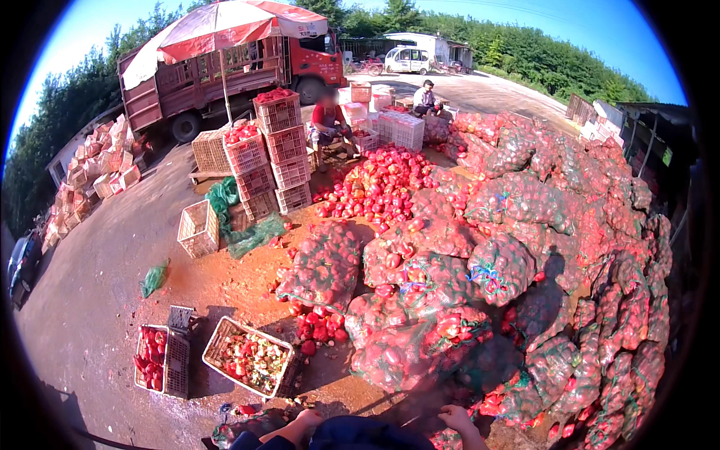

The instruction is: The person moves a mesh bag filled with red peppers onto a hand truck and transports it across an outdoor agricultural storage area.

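Observation:
At the lower edge, my left hand (306, 418) is beside my dark clothing, its fingers loosely apart and no object visible in them. My right hand (454, 417) is on the other side, fingers partly spread and seemingly holding nothing. Both hands are small in view, so finer finger detail is hard to see. Near my left hand lies a mesh sack (247, 426) with red peppers. Ahead of my right hand is a full mesh sack of red peppers (397, 356). Beyond my left hand stands a crate (219, 339) of pepper pieces and pale cores.
A crate of red peppers (178, 367) stands at left. Sacks of peppers (517, 202) pile up on the right. Past a loose pepper heap (382, 180), a person (328, 124) sits by stacked crates (289, 154); another person (424, 99) sits farther off. A red truck (315, 64) stands behind an umbrella (217, 30).

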Demonstrator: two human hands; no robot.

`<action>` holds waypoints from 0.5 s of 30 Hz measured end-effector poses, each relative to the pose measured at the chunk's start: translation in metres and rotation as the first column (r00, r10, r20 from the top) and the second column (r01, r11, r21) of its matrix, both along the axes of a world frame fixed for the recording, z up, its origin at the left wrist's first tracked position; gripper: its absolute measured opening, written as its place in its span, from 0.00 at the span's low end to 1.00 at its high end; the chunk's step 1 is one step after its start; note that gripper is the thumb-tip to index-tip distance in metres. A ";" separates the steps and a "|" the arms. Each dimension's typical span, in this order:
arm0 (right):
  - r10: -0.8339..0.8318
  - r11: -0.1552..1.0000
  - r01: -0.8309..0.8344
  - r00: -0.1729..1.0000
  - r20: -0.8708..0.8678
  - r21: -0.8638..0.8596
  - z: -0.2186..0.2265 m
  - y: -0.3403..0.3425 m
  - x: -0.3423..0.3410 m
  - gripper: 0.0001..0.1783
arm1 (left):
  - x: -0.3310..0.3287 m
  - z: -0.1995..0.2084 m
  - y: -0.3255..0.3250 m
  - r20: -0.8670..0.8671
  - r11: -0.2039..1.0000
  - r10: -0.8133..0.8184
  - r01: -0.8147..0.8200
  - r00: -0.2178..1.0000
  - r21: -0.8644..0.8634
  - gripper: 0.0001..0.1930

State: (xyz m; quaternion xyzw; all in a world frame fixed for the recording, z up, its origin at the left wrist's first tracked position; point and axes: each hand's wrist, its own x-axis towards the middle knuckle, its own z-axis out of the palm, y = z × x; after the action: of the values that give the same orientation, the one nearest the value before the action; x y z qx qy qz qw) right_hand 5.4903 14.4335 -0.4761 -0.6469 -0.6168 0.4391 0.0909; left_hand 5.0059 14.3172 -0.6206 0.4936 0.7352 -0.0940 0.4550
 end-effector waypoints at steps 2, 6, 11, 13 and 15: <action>-0.078 0.994 0.078 0.997 0.001 -0.075 -0.024 -0.018 0.027 0.21 | 0.011 0.000 0.007 0.057 0.998 0.037 -0.039 0.998 0.041 0.17; -0.091 0.961 0.105 0.994 0.066 -0.254 -0.043 -0.031 0.050 0.20 | 0.021 0.050 0.034 0.128 0.991 0.098 -0.109 0.987 0.084 0.14; -0.192 0.918 0.186 0.981 0.018 -0.349 -0.045 -0.050 0.047 0.19 | 0.021 0.029 0.037 0.140 0.982 0.068 -0.091 0.988 0.164 0.14; -0.250 0.904 0.224 0.968 -0.025 -0.363 -0.074 -0.069 0.066 0.20 | 0.024 0.021 0.035 0.155 0.987 0.044 -0.067 0.987 0.148 0.15; -0.295 0.885 0.251 0.954 -0.055 -0.393 -0.090 -0.075 0.074 0.20 | 0.023 0.018 0.032 0.172 0.993 0.084 -0.097 0.982 0.071 0.16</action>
State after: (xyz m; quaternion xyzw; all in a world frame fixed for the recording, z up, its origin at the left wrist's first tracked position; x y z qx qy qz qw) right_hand 5.5643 14.3588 -0.5658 -0.7065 -0.4161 0.5693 0.0593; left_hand 5.0292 14.3496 -0.6023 0.4832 0.7191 -0.0020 0.4994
